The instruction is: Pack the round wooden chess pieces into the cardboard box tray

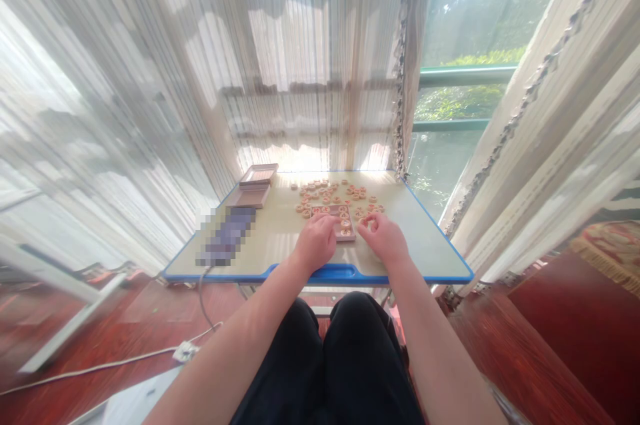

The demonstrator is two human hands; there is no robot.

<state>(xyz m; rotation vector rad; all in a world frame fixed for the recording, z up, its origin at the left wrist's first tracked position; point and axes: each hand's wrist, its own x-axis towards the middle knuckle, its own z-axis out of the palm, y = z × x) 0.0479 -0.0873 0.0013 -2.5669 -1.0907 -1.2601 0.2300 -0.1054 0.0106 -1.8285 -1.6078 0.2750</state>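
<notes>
A shallow wooden box lies near the front of the table, with several round xiangqi pieces set along its far and right sides. My left hand lies over the box's left part, fingers loosely bent and apart, the index fingertip at the pieces inside. Just right of the box, my right hand is closed in a pinch, thumb and index on what appears to be a xiangqi piece, mostly covered by the fingertips. Loose xiangqi pieces are scattered beyond the box, and some lie by my right hand.
Two more shallow box parts, one behind the other, lie at the table's back left. A pixelated dark object with a cable is at left. The table has a blue rim; curtains hang behind it.
</notes>
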